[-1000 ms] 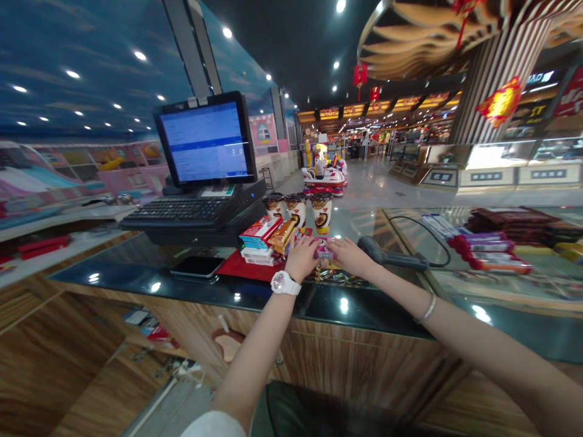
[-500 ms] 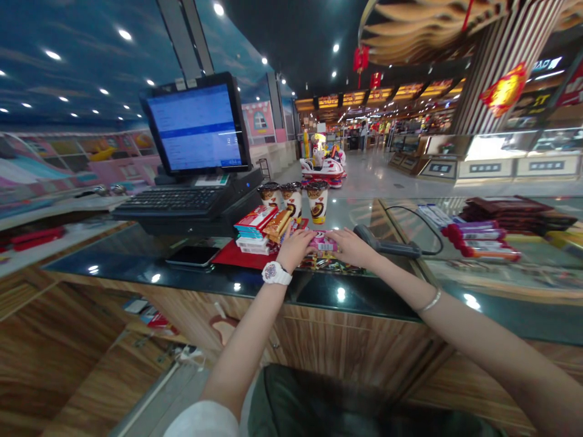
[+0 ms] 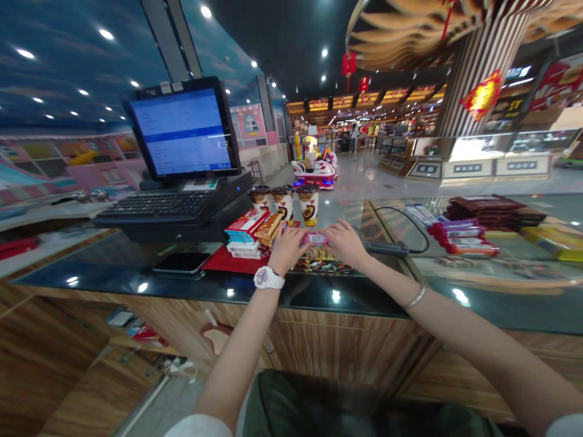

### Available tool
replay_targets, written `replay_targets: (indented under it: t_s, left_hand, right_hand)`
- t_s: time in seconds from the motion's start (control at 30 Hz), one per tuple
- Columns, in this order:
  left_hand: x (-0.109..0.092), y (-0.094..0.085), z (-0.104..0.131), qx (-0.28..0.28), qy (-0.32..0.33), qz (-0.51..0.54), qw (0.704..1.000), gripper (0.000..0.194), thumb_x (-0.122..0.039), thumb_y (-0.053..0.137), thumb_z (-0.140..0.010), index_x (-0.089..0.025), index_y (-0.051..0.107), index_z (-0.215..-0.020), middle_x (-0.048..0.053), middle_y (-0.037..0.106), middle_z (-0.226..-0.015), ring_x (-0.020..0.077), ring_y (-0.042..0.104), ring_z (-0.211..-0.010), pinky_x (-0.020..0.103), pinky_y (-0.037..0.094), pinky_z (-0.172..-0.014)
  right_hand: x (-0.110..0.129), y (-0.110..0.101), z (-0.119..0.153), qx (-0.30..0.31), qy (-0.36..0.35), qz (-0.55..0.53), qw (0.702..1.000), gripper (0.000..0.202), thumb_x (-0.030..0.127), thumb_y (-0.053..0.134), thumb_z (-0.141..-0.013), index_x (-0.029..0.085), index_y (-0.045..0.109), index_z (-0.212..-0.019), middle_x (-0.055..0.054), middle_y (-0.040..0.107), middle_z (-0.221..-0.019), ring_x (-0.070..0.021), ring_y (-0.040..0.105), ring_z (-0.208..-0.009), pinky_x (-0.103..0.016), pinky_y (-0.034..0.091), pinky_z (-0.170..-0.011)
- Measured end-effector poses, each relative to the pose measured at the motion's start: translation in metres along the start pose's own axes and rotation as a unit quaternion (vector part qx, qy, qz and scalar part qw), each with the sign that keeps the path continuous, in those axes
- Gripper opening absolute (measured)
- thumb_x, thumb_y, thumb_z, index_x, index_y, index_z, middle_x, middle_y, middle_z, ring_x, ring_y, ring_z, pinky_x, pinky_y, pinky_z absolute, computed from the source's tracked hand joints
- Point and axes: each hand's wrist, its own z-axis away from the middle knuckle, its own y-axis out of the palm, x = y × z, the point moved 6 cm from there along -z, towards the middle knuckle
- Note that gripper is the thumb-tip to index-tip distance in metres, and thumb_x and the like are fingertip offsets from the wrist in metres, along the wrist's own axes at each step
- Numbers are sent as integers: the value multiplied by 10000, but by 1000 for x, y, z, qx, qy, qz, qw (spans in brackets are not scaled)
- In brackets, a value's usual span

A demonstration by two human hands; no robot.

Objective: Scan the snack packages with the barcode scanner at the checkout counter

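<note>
My left hand (image 3: 286, 249), with a white watch on its wrist, and my right hand (image 3: 347, 243), with a thin bracelet, both hold a small pink snack packet (image 3: 314, 239) between them, just above the glass counter (image 3: 255, 285). Under the packet lies a pile of colourful wrapped snacks (image 3: 324, 264). Left of my left hand is a stack of red, white and orange snack boxes (image 3: 249, 233) on a red mat (image 3: 226, 261). Three chocolate cups (image 3: 285, 204) stand behind the hands.
A till with screen (image 3: 182, 130) and keyboard (image 3: 157, 206) stands at the left, a black phone (image 3: 180, 263) before it. A barcode scanner (image 3: 385, 247) with cable lies right of my hands. Purple and brown bars (image 3: 460, 238) are stacked further right.
The view has shifted left and slightly up. Both hands have kept hold of the pink packet, lifting it a little above the snack pile.
</note>
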Motion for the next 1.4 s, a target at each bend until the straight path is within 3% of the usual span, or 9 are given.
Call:
replay_targets:
  t_s: [0.2,0.53,0.8,1.0,1.23,1.4]
  left_hand:
    - [-9,-14,-7,-44,-2,-13,999,362,-253,575,-907,-262,585,-1269,47,646,-1261,230,559,-1211,484,158,-1239]
    - [-46,-28,-43,-108,45,-32,993,353,-297,498,-959,-242,572,-1300,69,627,-1259,238,542,-1223,504,156,-1239]
    - [-84,-20,-83,-139,84,-17,987,374,-354,473,-973,-247,573,-1316,66,645,-1240,240,551,-1198,530,113,-1249]
    - [-102,-3,-96,-168,108,4,980,385,-335,498,-967,-250,565,-1337,66,657,-1256,232,564,-1207,526,164,-1245]
    - [-106,1,-86,-256,169,-2,952,330,-272,536,-956,-255,608,-1277,51,682,-1252,212,592,-1191,504,293,-1203]
    - [-103,1,-84,-244,180,-3,953,344,-216,543,-942,-264,612,-1275,45,678,-1268,213,582,-1211,504,298,-1203]
  right_hand:
    - [-7,-14,-3,-35,0,-12,999,358,238,516,-934,205,594,-1281,-110,690,-1192,-283,545,-1159,-514,244,-1161]
    - [-42,-62,8,-84,-4,15,996,353,239,491,-948,181,587,-1283,-103,660,-1252,-264,542,-1179,-485,248,-1178]
    - [-91,-82,30,-155,91,37,983,371,246,490,-934,192,585,-1288,-121,613,-1252,-270,541,-1184,-479,301,-1152]
    - [-116,-85,49,-191,93,54,976,328,274,519,-941,205,613,-1248,-94,658,-1171,-251,574,-1121,-471,290,-1157]
    - [-121,-80,58,-235,66,55,968,309,308,544,-948,263,619,-1245,-58,691,-1142,-241,605,-1071,-513,283,-1152]
    - [-117,-79,58,-227,69,50,970,305,296,548,-948,261,625,-1242,-60,694,-1151,-239,610,-1079,-504,289,-1155]
